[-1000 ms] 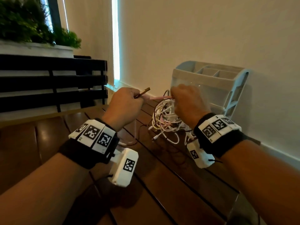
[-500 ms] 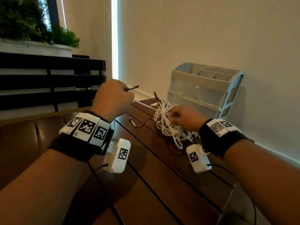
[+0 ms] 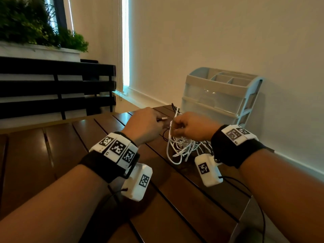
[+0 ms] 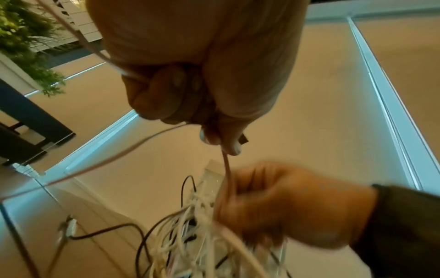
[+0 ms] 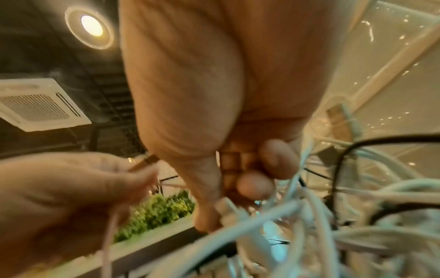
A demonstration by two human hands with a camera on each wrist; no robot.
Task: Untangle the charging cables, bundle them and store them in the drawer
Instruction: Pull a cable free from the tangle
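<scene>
A tangle of white and black charging cables (image 3: 182, 148) hangs just above the dark wooden table (image 3: 175, 199), in front of a pale drawer organizer (image 3: 217, 95). My right hand (image 3: 191, 128) grips the top of the tangle (image 5: 309, 216) in curled fingers. My left hand (image 3: 143, 125) is closed round a thin pinkish cable (image 4: 226, 169), whose plug tip (image 3: 162, 119) sticks out toward the right hand. That cable runs from the left fist (image 4: 190, 84) down into the bundle (image 4: 190, 235) beside the right hand (image 4: 285, 206).
The organizer stands against the wall (image 3: 228, 41) with its clear drawers closed. A black slatted bench back (image 3: 52, 88) and a planter with greenery (image 3: 35, 27) sit to the left. A black cable loop (image 3: 173, 106) rises behind the tangle.
My left hand has dropped from high on the left to just beside the right hand. My right hand has lifted the tangle slightly off the table.
</scene>
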